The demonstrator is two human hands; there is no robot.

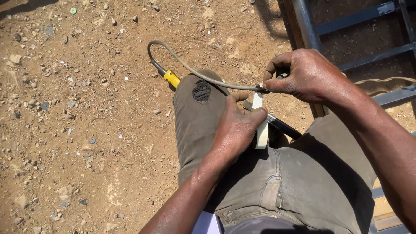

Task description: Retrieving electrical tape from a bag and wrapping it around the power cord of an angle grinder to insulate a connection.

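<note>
My left hand (236, 130) grips a roll of pale masking tape (261, 134) above my left thigh, with a strip of tape running up from it. My right hand (301, 76) pinches a grey cable (195, 73) where the tape strip meets it. The cable loops away to the left and ends in a black and yellow holder (170, 78) that rests beside my knee. A dark rod (284, 127) lies across my lap under the tape roll.
Dry reddish dirt ground (78, 121) strewn with small stones fills the left side. A dark blue metal frame (364, 39) with cross bars stands at the upper right, and a wooden strip (385, 221) shows at the lower right. My grey trousers (303, 182) fill the lower middle.
</note>
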